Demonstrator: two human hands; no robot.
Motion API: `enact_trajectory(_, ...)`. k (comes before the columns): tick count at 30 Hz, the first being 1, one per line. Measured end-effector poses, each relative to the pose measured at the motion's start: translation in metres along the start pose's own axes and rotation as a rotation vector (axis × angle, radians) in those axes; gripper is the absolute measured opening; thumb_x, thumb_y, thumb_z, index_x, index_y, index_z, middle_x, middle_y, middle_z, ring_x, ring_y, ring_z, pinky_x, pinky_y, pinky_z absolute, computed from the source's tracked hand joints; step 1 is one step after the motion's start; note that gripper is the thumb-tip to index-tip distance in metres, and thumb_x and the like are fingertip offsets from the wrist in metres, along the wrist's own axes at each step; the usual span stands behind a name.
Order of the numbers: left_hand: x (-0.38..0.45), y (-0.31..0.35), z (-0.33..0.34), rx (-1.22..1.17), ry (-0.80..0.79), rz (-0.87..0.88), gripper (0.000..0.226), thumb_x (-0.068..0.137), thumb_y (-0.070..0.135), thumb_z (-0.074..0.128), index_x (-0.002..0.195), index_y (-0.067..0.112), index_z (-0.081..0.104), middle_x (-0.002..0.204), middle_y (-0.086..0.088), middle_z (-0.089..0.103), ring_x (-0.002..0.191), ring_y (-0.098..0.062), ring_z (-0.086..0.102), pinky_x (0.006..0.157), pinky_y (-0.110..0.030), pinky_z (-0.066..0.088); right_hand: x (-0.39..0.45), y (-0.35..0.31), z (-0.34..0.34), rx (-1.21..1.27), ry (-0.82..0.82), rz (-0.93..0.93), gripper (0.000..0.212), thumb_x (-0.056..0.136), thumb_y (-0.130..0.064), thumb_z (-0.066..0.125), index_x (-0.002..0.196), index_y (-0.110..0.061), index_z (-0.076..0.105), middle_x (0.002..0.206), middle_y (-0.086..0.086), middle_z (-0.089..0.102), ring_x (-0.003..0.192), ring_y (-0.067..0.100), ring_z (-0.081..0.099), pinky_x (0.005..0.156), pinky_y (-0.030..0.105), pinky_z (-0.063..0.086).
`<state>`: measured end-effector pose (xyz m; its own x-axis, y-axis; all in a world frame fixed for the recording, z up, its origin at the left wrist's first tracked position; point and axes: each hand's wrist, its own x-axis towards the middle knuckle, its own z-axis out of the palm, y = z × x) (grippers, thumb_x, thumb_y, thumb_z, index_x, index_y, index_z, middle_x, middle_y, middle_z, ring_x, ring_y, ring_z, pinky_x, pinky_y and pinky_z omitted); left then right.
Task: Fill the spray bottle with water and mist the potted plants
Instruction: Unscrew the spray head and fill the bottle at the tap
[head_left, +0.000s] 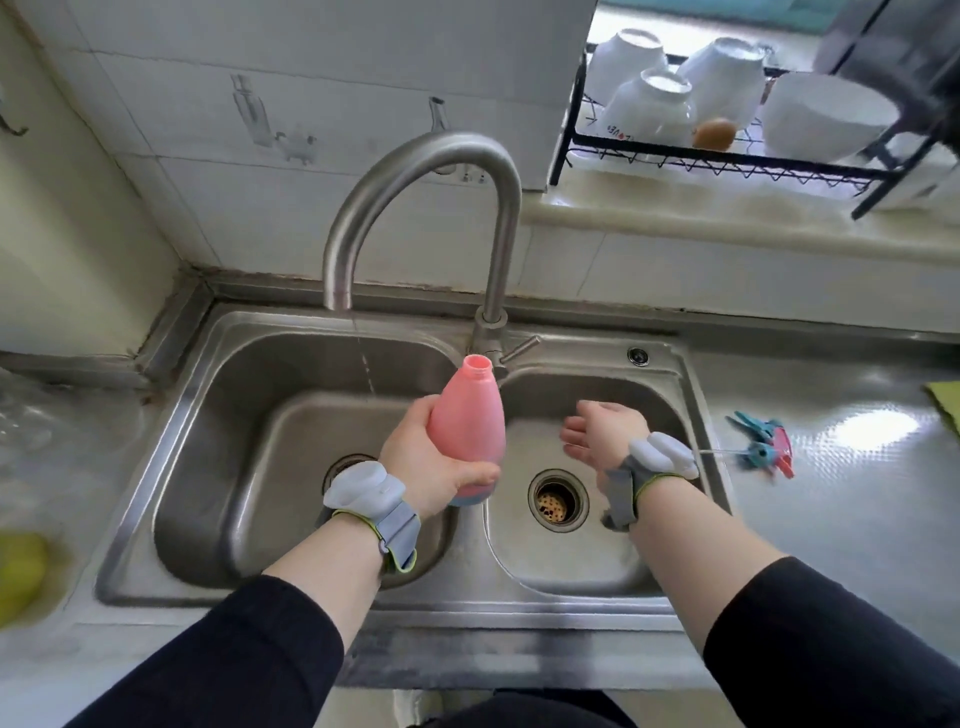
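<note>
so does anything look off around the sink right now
A thin stream of water from the curved steel tap falls left of the open neck of the pink plastic bottle in the left hand, missing it and landing in the left steel basin.

Lettering on one bowl only
An upturned white bowl (649, 106) in the dish rack (727, 165) bears small inverted letters, partly legible as "VE".

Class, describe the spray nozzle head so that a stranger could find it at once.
Start at the double sink and move to the counter right of it. The spray head lies there alone, teal and red with a thin dip tube, unlike the pink bottle.
</note>
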<state>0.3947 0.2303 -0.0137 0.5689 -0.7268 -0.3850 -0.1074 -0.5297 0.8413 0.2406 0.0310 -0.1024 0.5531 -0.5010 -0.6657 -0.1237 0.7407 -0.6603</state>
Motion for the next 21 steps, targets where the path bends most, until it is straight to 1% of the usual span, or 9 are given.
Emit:
enact_trajectory(2,-0.001,0.004,0.013,0.013,-0.035,0.019,0.082,0.053,0.023,0.09,0.124,0.03,0.048,0.107,0.008,0.06,0.097,-0.019,0.058,0.083,-0.029,0.046,-0.017,0.0,-0.026,0.012,-0.018,0.008,0.035,0.071,-0.012,0.062,0.054,-0.02,0.033,0.053,0.001,0.032,0.047,0.016,0.04,0.051,0.023,0.038)
enact_trajectory(4,-0.004,0.008,0.027,0.012,-0.059,0.028,0.083,0.052,0.023,0.09,0.123,0.031,0.048,0.106,0.009,0.06,0.097,-0.017,0.058,0.083,-0.028,0.045,-0.035,0.002,-0.044,-0.067,0.237,-0.158,0.041,0.094,-0.012,0.036,0.054,-0.015,0.04,0.056,0.005,0.038,0.054,0.018,0.036,0.054,0.029,0.035)
enact_trajectory(5,-0.005,0.01,0.034,0.007,-0.067,0.028,0.082,0.052,0.023,0.091,0.121,0.033,0.048,0.104,0.011,0.06,0.097,-0.017,0.058,0.082,-0.027,0.044,-0.042,0.001,-0.043,-0.038,0.316,-0.1,0.051,0.098,-0.013,0.028,0.049,-0.014,0.043,0.05,0.004,0.04,0.048,0.017,0.034,0.049,0.027,0.03)
enact_trajectory(6,-0.005,0.012,0.042,0.001,-0.074,0.025,0.08,0.051,0.022,0.091,0.117,0.035,0.048,0.101,0.013,0.059,0.096,-0.016,0.058,0.08,-0.026,0.042,-0.053,-0.004,-0.041,0.048,0.392,0.037,0.051,0.098,-0.014,0.029,0.05,-0.013,0.046,0.048,0.003,0.043,0.044,0.015,0.037,0.046,0.026,0.031)
enact_trajectory(9,-0.006,0.023,0.068,-0.012,-0.091,0.029,0.078,0.051,0.021,0.091,0.112,0.039,0.046,0.099,0.017,0.059,0.093,-0.014,0.058,0.079,-0.026,0.042,-0.062,-0.011,-0.078,-0.027,0.721,-0.116,0.021,0.096,-0.019,0.043,0.076,-0.013,0.048,0.077,0.009,0.057,0.063,0.019,0.058,0.057,0.031,0.05)
enact_trajectory(11,-0.004,0.03,0.087,-0.013,-0.094,0.026,0.078,0.051,0.021,0.09,0.113,0.038,0.046,0.102,0.014,0.06,0.094,-0.014,0.057,0.08,-0.027,0.043,-0.057,-0.017,-0.108,0.033,0.745,-0.066,0.018,0.097,-0.023,0.04,0.092,-0.011,0.052,0.104,0.018,0.061,0.076,0.024,0.063,0.065,0.033,0.053)
enact_trajectory(14,-0.003,0.044,0.119,-0.015,-0.073,0.007,0.078,0.053,0.022,0.09,0.115,0.037,0.046,0.105,0.012,0.059,0.095,-0.014,0.056,0.077,-0.024,0.041,-0.062,-0.03,-0.141,0.2,0.747,0.029,0.047,0.099,-0.031,0.036,0.14,-0.009,0.037,0.149,0.016,0.037,0.131,0.03,0.047,0.109,0.039,0.039)
enact_trajectory(17,-0.002,0.053,0.144,-0.024,-0.054,-0.016,0.08,0.053,0.023,0.09,0.119,0.036,0.046,0.102,0.015,0.058,0.092,-0.012,0.056,0.068,-0.021,0.04,-0.065,-0.032,-0.158,0.285,0.693,0.07,0.055,0.1,-0.038,0.035,0.146,-0.009,0.028,0.153,0.012,0.028,0.122,0.023,0.054,0.116,0.037,0.026)
enact_trajectory(21,-0.003,0.067,0.175,-0.014,-0.03,-0.034,0.076,0.056,0.022,0.09,0.112,0.04,0.042,0.099,0.017,0.055,0.089,-0.009,0.054,0.068,-0.02,0.041,-0.06,-0.036,-0.188,0.392,0.631,0.139,0.065,0.097,-0.051,0.034,0.147,-0.009,0.027,0.153,0.008,0.027,0.142,0.022,0.026,0.115,0.033,0.027)
